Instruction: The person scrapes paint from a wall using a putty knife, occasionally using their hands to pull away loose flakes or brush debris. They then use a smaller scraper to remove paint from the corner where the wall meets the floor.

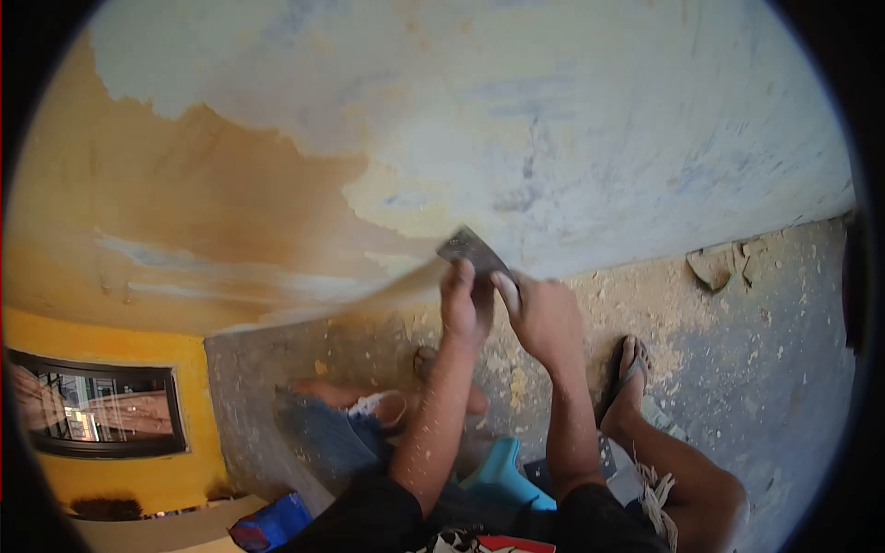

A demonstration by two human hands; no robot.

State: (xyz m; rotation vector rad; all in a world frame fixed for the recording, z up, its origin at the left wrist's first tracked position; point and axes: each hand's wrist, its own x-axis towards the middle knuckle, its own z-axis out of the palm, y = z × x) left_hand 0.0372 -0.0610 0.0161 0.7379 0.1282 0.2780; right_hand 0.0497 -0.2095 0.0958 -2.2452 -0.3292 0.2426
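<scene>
Nearest the camera, below the grip, two bare forearms speckled with pale dust rise from dark sleeves, with a teal plastic stool showing between them and the frayed hem of denim shorts off to the right. The left hand is curled shut around the handle of a scraper, and the right hand sits just beside it, touching it, also clenched on the same handle with one pale digit pushed up toward the blade. The handle itself is hidden inside the two fists. The blade stands out just above them, a flat, dark, dull metal trapezoid, its wide edge pressed against the wall. Left of the grip the wall keeps a smooth orange-yellow coat of paint with ragged, peeling edges; above and to the right it is bare, chalky grey-white plaster streaked with faint blue. Right of the grip lies a rough concrete floor littered with crumbs and flakes, where a foot in a dark flip-flop rests, and farther out a broken slab of plaster. Far to the lower left, a dark-framed window is set in a yellow wall.
</scene>
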